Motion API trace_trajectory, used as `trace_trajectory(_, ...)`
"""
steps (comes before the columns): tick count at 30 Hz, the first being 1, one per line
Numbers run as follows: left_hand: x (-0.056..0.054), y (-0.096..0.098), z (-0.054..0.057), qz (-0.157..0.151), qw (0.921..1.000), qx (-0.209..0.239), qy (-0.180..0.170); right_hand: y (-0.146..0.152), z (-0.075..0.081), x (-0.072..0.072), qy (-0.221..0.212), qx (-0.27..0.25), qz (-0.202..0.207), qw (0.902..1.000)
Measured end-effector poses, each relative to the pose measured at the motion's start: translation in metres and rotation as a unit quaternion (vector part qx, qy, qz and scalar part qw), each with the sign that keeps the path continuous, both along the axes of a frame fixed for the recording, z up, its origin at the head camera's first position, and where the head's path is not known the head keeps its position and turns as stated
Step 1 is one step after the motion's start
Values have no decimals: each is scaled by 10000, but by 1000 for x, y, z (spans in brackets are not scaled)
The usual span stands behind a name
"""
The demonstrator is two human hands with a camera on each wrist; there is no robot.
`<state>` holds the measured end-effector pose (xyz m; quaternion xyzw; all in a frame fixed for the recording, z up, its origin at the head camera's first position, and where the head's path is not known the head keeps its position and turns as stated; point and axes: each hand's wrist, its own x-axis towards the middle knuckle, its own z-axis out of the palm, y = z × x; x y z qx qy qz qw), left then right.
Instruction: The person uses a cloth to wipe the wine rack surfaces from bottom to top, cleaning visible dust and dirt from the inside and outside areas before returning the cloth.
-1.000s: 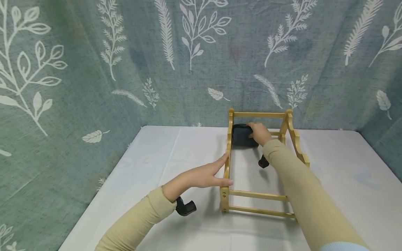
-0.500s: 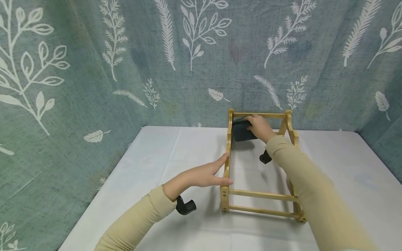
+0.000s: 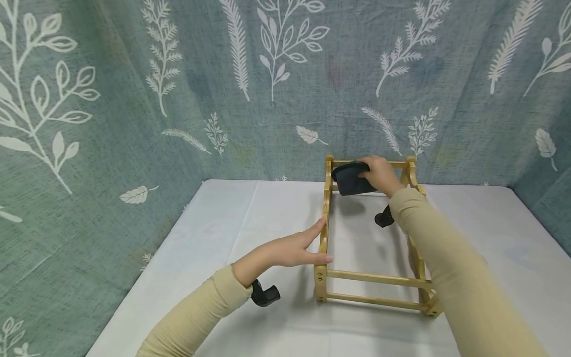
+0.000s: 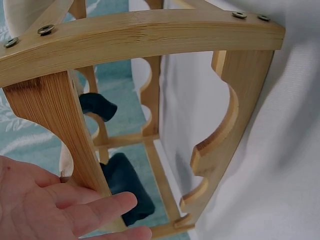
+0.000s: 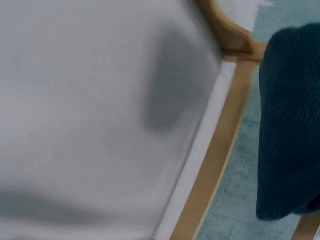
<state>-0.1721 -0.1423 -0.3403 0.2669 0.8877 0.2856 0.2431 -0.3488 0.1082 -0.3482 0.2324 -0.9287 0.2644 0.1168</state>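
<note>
A dark blue folded cloth (image 3: 352, 179) with a fuzzy surface hangs tilted over the far end of a light wooden rack (image 3: 379, 281). My right hand (image 3: 380, 173) grips its upper right edge. In the right wrist view the cloth (image 5: 290, 125) shows at the right edge, its shadow apart from it on the white surface. My left hand (image 3: 290, 249) rests against the rack's left side rail with thumb and fingers spread. In the left wrist view its fingers (image 4: 110, 212) lie straight by a wooden upright (image 4: 55, 107), partly overlapping the cloth (image 4: 127, 187).
White cloth covers the table (image 3: 250, 213). Behind it hangs a green curtain (image 3: 285, 124) with white leaf prints. Black camera mounts (image 3: 265, 295) sit at both wrists. The rack's side panels have scalloped notches (image 4: 220, 130).
My right hand has lifted the folded cloth from the table between the rack's sides, up and slightly right, and it now tilts. My left hand has stayed on the rail.
</note>
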Motion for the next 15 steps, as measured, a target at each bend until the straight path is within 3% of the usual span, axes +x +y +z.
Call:
trace_trajectory(7,1,0,2,-131,9999,49,-30,-1,11,3,251,-708,-41,9972)
trace_trajectory(15,2,0,3,-70,9999,71,-99,-10,25,5,-22,-330,-184,9993)
